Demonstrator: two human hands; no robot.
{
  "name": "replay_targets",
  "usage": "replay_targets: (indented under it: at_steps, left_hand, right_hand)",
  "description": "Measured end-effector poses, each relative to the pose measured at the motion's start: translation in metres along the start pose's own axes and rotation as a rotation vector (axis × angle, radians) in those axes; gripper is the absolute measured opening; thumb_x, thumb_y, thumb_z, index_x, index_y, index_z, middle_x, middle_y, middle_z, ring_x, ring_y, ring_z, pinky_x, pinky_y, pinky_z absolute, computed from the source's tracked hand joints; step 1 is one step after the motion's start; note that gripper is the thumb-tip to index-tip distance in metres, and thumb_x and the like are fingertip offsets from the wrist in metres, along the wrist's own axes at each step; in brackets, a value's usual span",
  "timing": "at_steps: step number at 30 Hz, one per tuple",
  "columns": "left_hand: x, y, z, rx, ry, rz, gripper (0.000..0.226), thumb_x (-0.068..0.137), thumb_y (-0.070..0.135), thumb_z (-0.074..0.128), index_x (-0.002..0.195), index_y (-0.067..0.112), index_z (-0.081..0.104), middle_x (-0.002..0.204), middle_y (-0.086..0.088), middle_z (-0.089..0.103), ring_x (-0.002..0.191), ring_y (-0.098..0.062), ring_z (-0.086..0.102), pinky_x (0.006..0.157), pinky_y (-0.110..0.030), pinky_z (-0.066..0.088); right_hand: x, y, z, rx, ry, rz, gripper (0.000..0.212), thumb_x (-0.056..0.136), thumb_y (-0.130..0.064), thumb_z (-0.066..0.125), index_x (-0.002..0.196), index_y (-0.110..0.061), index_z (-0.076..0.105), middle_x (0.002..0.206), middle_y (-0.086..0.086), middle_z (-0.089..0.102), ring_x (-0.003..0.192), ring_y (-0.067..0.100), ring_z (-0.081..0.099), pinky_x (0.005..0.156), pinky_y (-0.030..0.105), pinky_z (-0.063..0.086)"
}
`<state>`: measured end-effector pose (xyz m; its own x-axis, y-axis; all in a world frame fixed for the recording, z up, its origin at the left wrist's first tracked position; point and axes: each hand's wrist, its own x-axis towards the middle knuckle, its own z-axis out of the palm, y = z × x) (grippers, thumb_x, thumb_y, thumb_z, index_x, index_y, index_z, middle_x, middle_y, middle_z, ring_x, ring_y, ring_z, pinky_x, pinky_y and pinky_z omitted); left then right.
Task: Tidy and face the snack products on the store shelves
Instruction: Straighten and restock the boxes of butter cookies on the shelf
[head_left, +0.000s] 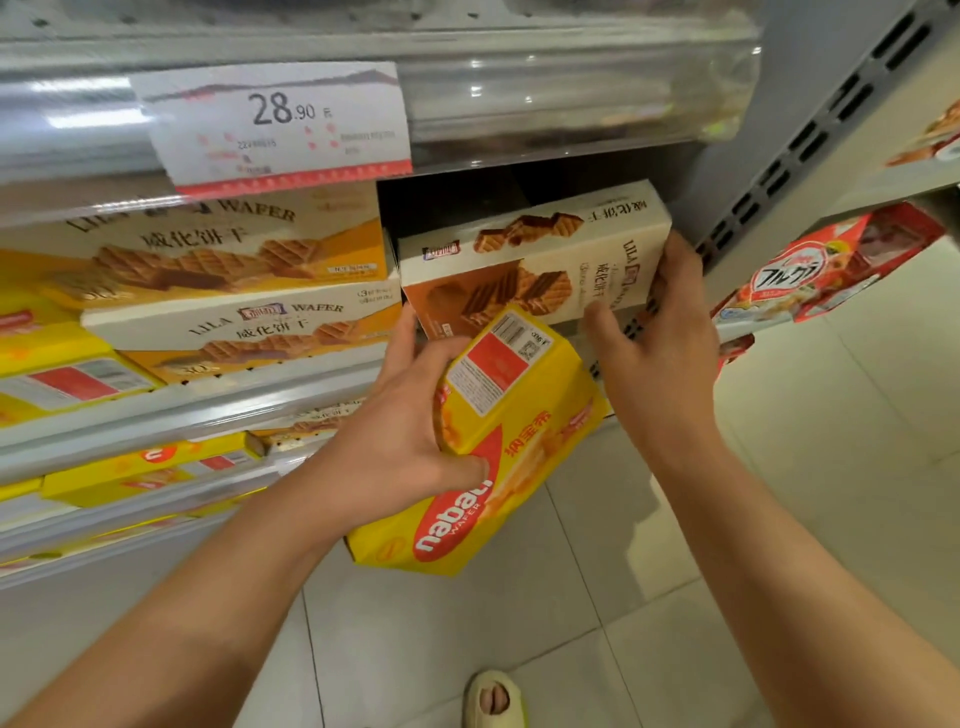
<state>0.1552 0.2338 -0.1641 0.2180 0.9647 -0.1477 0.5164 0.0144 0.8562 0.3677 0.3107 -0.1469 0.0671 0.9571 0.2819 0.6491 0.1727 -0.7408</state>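
On the left, two cream and orange wafer boxes (228, 291) are lying stacked on the shelf (156, 415), under a price tag (275, 124) that is hanging from the shelf above. They are already showing their fronts to the aisle.

In the middle, the person's left hand (410, 431) is holding a yellow wafer box (498, 447) out in front of the shelf, over the floor. The grip is closed around it: the thumb is pressing on the printed front and the fingers are curling behind the upper edge. This box is hanging tilted, with its label end pointing up toward the shelf.

To the right, the right hand (654, 332) is holding the brown wafer box (535, 260) at its right end, fingers wrapping the end and the thumb under the lower edge. This box is partly inside the dark gap beside the stack and is sitting crooked, not level.

I judge that the person is now seating the brown box into the gap. The next move is calling for pushing it straight and level, with the front facing out, and then finding the proper place for the yellow box.

At the far right, red cereal bags (826, 265) are showing on the neighbouring shelf.
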Motion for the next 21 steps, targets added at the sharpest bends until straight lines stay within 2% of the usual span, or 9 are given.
replay_targets:
  at_steps: [2, 4, 6, 8, 9, 11, 15, 17, 21]
  left_hand:
    - [0.005, 0.0, 0.002, -0.031, 0.036, -0.021, 0.098, 0.061, 0.039, 0.085, 0.146, 0.044, 0.037, 0.16, 0.029, -0.003, 0.142, 0.012, 0.025, 0.104, -0.026, 0.048]
    - [0.008, 0.003, 0.006, -0.046, 0.053, -0.03, 0.098, 0.065, 0.031, 0.09, 0.146, 0.044, 0.038, 0.153, 0.034, -0.001, 0.124, 0.035, 0.018, 0.095, -0.007, 0.042]
    - [0.009, 0.008, 0.011, -0.012, 0.078, -0.027, 0.097, 0.067, 0.019, 0.09, 0.146, 0.043, 0.04, 0.141, 0.037, 0.002, 0.11, 0.042, 0.017, 0.085, 0.008, 0.03]
    - [0.01, 0.014, 0.013, 0.031, 0.124, -0.027, 0.093, 0.067, 0.02, 0.088, 0.144, 0.045, 0.042, 0.133, 0.038, 0.004, 0.108, 0.027, 0.029, 0.085, 0.011, 0.023]
    - [0.01, 0.018, 0.014, 0.049, 0.143, -0.034, 0.092, 0.067, 0.024, 0.088, 0.143, 0.047, 0.042, 0.132, 0.037, 0.006, 0.11, 0.02, 0.03, 0.086, 0.008, 0.024]
    - [0.008, 0.023, 0.014, 0.085, 0.173, -0.062, 0.093, 0.068, 0.029, 0.088, 0.145, 0.049, 0.039, 0.133, 0.033, 0.011, 0.114, 0.011, 0.033, 0.088, -0.004, 0.032]
    - [0.002, 0.031, 0.021, 0.136, 0.266, -0.117, 0.096, 0.07, 0.029, 0.089, 0.145, 0.054, 0.033, 0.143, 0.017, 0.026, 0.126, -0.006, 0.039, 0.091, -0.02, 0.039]
    - [0.0, 0.033, 0.028, 0.117, 0.3, -0.158, 0.096, 0.07, 0.029, 0.09, 0.144, 0.055, 0.034, 0.145, 0.013, 0.024, 0.122, -0.004, 0.036, 0.093, -0.02, 0.036]
    - [-0.001, 0.029, 0.036, 0.135, 0.342, -0.212, 0.093, 0.07, 0.021, 0.09, 0.143, 0.048, 0.039, 0.144, 0.016, 0.014, 0.14, -0.014, 0.031, 0.098, -0.017, 0.031]
  right_hand:
    - [0.001, 0.0, 0.003, 0.056, 0.015, 0.02, 0.063, 0.088, -0.022, 0.067, 0.145, -0.018, 0.04, 0.134, -0.005, 0.06, 0.121, 0.01, 0.06, 0.096, 0.036, 0.055]
    - [0.003, 0.001, 0.006, 0.09, 0.01, 0.071, 0.063, 0.088, -0.021, 0.068, 0.144, -0.019, 0.039, 0.134, -0.007, 0.061, 0.121, 0.008, 0.061, 0.096, 0.037, 0.056]
    - [0.005, 0.006, 0.009, 0.121, -0.023, 0.15, 0.064, 0.087, -0.022, 0.068, 0.143, -0.021, 0.038, 0.132, -0.009, 0.063, 0.118, 0.007, 0.062, 0.096, 0.038, 0.057]
    - [0.005, 0.01, 0.014, 0.154, -0.05, 0.215, 0.063, 0.085, -0.024, 0.067, 0.141, -0.022, 0.039, 0.13, -0.01, 0.064, 0.117, 0.009, 0.064, 0.096, 0.042, 0.057]
    - [0.005, 0.012, 0.015, 0.156, -0.06, 0.228, 0.062, 0.085, -0.025, 0.068, 0.141, -0.022, 0.039, 0.13, -0.01, 0.064, 0.116, 0.009, 0.064, 0.096, 0.043, 0.057]
    - [0.005, 0.013, 0.016, 0.146, -0.073, 0.228, 0.061, 0.087, -0.023, 0.069, 0.141, -0.021, 0.04, 0.13, -0.009, 0.064, 0.115, 0.008, 0.065, 0.094, 0.042, 0.059]
    - [0.006, 0.016, 0.019, 0.171, -0.083, 0.257, 0.057, 0.087, -0.024, 0.069, 0.14, -0.025, 0.045, 0.127, -0.012, 0.065, 0.111, 0.004, 0.065, 0.093, 0.042, 0.059]
    - [0.006, 0.017, 0.02, 0.162, -0.069, 0.257, 0.056, 0.085, -0.029, 0.068, 0.137, -0.028, 0.048, 0.128, -0.01, 0.064, 0.113, 0.005, 0.063, 0.093, 0.043, 0.058]
    - [0.006, 0.019, 0.019, 0.148, -0.052, 0.261, 0.061, 0.075, -0.047, 0.058, 0.133, -0.029, 0.053, 0.129, -0.006, 0.061, 0.116, 0.006, 0.062, 0.095, 0.041, 0.058]
